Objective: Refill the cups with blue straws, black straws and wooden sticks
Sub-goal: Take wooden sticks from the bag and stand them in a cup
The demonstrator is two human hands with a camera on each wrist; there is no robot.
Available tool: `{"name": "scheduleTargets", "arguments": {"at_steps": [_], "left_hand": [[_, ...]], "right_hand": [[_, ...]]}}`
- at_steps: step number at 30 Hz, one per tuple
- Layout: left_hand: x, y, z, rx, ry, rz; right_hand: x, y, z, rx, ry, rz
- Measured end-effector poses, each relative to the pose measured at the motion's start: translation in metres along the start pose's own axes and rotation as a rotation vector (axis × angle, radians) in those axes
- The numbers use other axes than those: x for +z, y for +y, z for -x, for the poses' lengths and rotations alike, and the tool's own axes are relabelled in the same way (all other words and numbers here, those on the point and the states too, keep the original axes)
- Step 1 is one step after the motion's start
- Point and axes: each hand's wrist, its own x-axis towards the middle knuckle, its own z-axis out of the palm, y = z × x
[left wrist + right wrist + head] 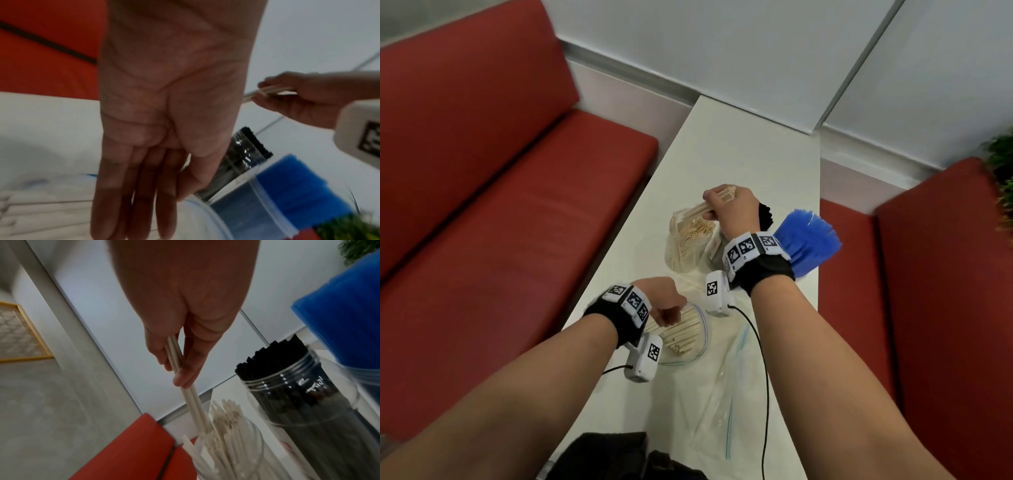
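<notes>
- The right hand [734, 209] pinches a few pale sticks [709, 205] between thumb and fingers, their low ends inside the mouth of the stick cup [685, 246], among the sticks already standing there.
- In the right wrist view the fingers [185, 376] are curled round that small bunch [193, 395], which slants down toward 5 o'clock into the cup [232, 456].
- The left hand [664, 301] reaches into the open mouth of a clear bag [698, 342] of sticks at 6 o'clock from the stick cup; in the left wrist view its fingers [127, 203] lie straight and close together, palm bare, over the pale sticks [41, 216]. It grips nothing.
- The black straws [273, 360] stand in a clear jar [308, 402] just beside the stick cup, at its 3 o'clock; in the head view the right hand hides most of it.
- The blue straws [808, 240] fan out of their cup at 3 o'clock from the right wrist, the cup itself hidden behind the wristband.
- All stand on a white table [739, 154] between red benches [500, 205].
- A flat empty-looking clear bag [722, 404] lies at 6 o'clock from the bag of sticks.
</notes>
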Motion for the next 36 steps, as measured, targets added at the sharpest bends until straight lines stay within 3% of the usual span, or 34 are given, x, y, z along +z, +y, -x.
{"name": "scheduleTargets", "arguments": {"at_steps": [4,11,13,17,20,22,27,30,32,36], "left_hand": [[0.005,-0.008,-0.013,0.086,0.123,-0.480],[0.036,-0.013,-0.032,0.101,0.232,-0.835],[0.041,-0.014,-0.036,0.054,0.257,-0.866],[0.043,-0.020,-0.045,0.051,0.202,-0.977],[0.045,-0.022,-0.049,0.070,0.165,-1.037],[0.046,-0.022,-0.049,0.061,0.149,-1.043],[0.045,-0.020,-0.051,0.042,0.132,-1.053],[0.046,-0.018,-0.048,0.047,0.176,-1.033],[0.046,-0.016,-0.047,0.061,0.241,-0.992],[0.046,-0.018,-0.041,0.060,0.276,-0.865]], "right_hand": [[0.014,0.021,-0.007,0.022,-0.036,0.186],[0.039,0.038,-0.012,-0.016,-0.099,0.398],[0.042,0.041,-0.012,-0.094,-0.045,0.402],[0.049,0.048,-0.014,-0.416,0.055,0.528],[0.059,0.068,-0.010,-0.413,-0.174,0.941],[0.063,0.082,-0.009,-0.367,-0.273,1.082],[0.064,0.084,-0.010,-0.369,-0.179,1.025],[0.063,0.082,-0.004,-0.307,-0.286,1.033],[0.058,0.072,0.000,-0.320,-0.229,0.784],[0.047,0.056,0.024,-0.440,0.078,0.231]]}}
